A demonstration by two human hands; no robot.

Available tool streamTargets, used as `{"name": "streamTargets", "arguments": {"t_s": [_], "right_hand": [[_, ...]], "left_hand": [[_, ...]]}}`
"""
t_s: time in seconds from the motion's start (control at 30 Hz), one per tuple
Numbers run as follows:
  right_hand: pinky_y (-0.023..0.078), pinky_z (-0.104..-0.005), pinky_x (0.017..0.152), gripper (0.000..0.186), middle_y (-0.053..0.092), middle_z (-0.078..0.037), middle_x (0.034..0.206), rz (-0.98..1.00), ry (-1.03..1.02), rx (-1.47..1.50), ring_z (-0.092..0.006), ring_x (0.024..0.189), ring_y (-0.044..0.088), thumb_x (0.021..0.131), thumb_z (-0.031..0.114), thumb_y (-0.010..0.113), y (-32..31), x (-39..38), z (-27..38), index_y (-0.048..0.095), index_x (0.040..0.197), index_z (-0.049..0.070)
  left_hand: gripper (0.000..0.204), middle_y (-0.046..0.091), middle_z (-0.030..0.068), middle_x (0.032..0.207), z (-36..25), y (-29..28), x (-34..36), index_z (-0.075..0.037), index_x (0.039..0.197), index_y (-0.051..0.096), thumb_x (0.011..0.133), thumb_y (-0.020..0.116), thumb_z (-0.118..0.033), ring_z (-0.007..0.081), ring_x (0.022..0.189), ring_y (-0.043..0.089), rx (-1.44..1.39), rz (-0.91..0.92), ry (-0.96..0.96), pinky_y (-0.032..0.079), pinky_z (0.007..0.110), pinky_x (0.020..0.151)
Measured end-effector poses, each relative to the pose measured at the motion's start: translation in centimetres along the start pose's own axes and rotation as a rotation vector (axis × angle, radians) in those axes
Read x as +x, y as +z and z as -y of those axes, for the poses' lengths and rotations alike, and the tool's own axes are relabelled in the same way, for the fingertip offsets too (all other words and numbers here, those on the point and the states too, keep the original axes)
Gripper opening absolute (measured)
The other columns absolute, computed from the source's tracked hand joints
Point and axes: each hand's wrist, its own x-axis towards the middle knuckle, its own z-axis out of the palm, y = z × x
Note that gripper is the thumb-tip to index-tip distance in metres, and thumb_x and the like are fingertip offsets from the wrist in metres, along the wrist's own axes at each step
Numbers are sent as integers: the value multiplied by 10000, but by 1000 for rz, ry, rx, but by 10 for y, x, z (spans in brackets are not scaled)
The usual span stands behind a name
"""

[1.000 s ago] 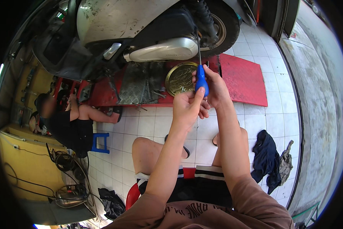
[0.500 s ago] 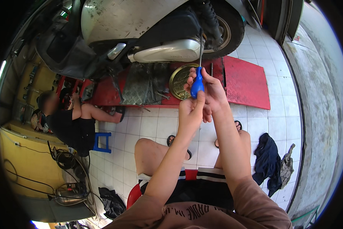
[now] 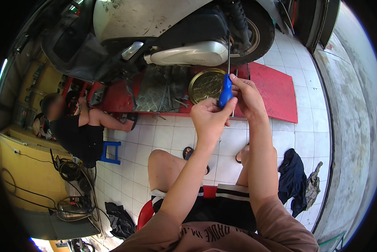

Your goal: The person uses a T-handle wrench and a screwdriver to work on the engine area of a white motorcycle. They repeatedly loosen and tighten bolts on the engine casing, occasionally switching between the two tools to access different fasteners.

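A blue-handled screwdriver (image 3: 226,94) stands nearly upright in front of me, its long metal shaft reaching up to the rear end of the scooter's silver engine cover (image 3: 190,54). Where the tip meets the machine I cannot make out. My left hand (image 3: 211,119) is closed on the lower end of the handle, thumb across it. Around the upper handle, near the shaft, the fingers of my right hand (image 3: 249,97) are pinched. Just left of the screwdriver lies a round gold-coloured tray (image 3: 192,82) with small items in it.
The scooter's rear wheel (image 3: 262,40) rests behind a red platform (image 3: 276,94), which also carries a metal plate (image 3: 150,90). A co-worker (image 3: 77,130) sits at the left near a blue stool (image 3: 111,152). Dark cloth (image 3: 292,176) lies on the tiled floor at right.
Both hands and the screwdriver have shifted slightly right in the picture, along with the scooter. My left hand has moved onto the handle's end, and my right hand's fingers sit higher on it.
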Motion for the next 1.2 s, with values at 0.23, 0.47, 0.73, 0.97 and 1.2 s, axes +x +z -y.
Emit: {"name": "streamTargets", "arguments": {"t_s": [0.23,0.47,0.73,0.97,1.2], "right_hand": [[477,-232,558,303,641,-65,732,-73,-16,-72,-93,597,566,910,283,654,11,-7,4,653,878,-19],[544,-330,727,312,592,-100,952,415,186,808,-231,858,607,969,254,551,-8,9,-20,515,1137,-7],[560,-310,703,323,654,-111,898,248,156,506,-202,837,652,948,249,576,-4,4,-14,581,1094,-40],[523,-267,609,365,665,-123,754,-174,50,-414,-152,617,623,900,309,661,0,-4,5,640,920,-55],[534,-296,594,306,643,-103,722,-8,51,-94,-188,642,633,949,279,579,9,-4,0,600,898,-22]], "left_hand": [[306,524,-17,500,0,5,1,-31,668,557,807,767,-204,72,425,465,541,-48,453,366,247,427],[586,517,16,653,13,5,-13,-31,947,565,990,343,-571,137,546,513,-454,480,-385,368,262,495],[410,573,26,726,16,3,-11,-13,988,576,961,557,-422,104,557,519,-408,308,-239,393,250,496],[214,618,45,652,11,0,-8,26,861,632,902,679,-179,108,483,566,157,165,-66,413,236,442],[164,621,49,607,6,12,-16,31,925,653,896,672,-130,112,471,586,538,-69,460,430,227,445]]}}
